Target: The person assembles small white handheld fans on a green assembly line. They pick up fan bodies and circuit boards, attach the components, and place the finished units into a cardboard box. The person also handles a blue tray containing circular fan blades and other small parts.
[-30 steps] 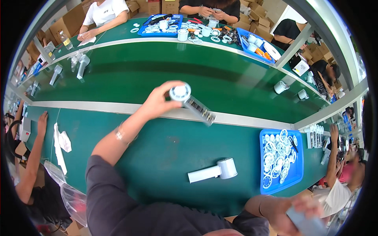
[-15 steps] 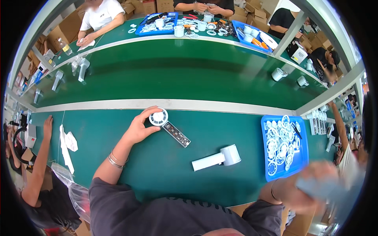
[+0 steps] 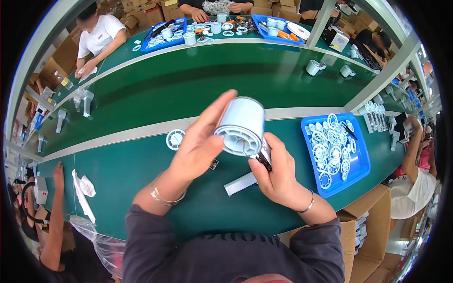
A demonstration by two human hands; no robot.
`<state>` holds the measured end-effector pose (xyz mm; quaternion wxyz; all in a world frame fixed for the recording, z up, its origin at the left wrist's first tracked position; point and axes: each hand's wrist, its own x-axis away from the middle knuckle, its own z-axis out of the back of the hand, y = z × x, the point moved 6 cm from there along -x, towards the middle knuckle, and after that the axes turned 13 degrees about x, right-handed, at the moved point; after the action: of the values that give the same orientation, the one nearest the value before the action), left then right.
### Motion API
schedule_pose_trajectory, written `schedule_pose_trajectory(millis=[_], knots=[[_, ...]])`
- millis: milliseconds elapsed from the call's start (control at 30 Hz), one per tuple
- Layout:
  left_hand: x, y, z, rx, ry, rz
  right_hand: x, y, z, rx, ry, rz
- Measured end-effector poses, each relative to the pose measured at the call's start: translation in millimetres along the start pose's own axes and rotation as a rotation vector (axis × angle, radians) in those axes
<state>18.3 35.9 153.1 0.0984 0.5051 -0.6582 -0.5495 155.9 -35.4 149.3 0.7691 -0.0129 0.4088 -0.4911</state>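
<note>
A pale-blue cylindrical plastic housing (image 3: 241, 115) is held up over the middle of the bench, its open, ribbed end tilted toward me. My left hand (image 3: 194, 148) is closed around the left side of the cylinder, thumb at the rim. The fingers of my right hand (image 3: 279, 179) wrap the housing's handle, where a dark strip (image 3: 261, 162) shows near the thumb. Behind my left hand lies a white spoked disc (image 3: 175, 139); the circuit board by it is mostly hidden. Under my right hand rests another pale housing's handle (image 3: 240, 184), its cylinder covered from view.
To the right, a blue tray (image 3: 337, 191) holds many white rings and discs. An open cardboard box (image 3: 375, 231) stands below the bench edge at right. White crumpled paper (image 3: 85, 188) lies at left, near another person's arm (image 3: 57, 207). A raised shelf (image 3: 203, 80) runs across the far side.
My right hand has come from the lower right to the middle with a housing. My left hand has let go of the disc and taken hold of that housing. The view has shifted.
</note>
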Motion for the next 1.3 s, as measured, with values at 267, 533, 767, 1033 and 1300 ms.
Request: schedule_pose_trajectory(millis=[267,533,767,1033,1300], knots=[[1.7,-15.7,-16.3,-0.038,0.014,-0.024,-8.4,18.1,-7.0,-0.433,-0.17,-0.167],[11.8,-12.1,-6.6,-0.129,-0.025,-0.033,4.0,30.9,8.5,-0.414,-0.059,-0.189],[43.7,-63.9,32.1,-0.182,0.117,0.152,24.2,-16.3,150.5,-0.533,0.62,0.357],[40.4,-58.0,23.3,-0.206,0.098,0.156,39.1,-24.8,200.1,-0.559,0.689,0.574],[36.7,-57.8,27.9,-0.319,0.059,0.152,36.1,-37.8,227.3,-0.511,0.527,0.601]])
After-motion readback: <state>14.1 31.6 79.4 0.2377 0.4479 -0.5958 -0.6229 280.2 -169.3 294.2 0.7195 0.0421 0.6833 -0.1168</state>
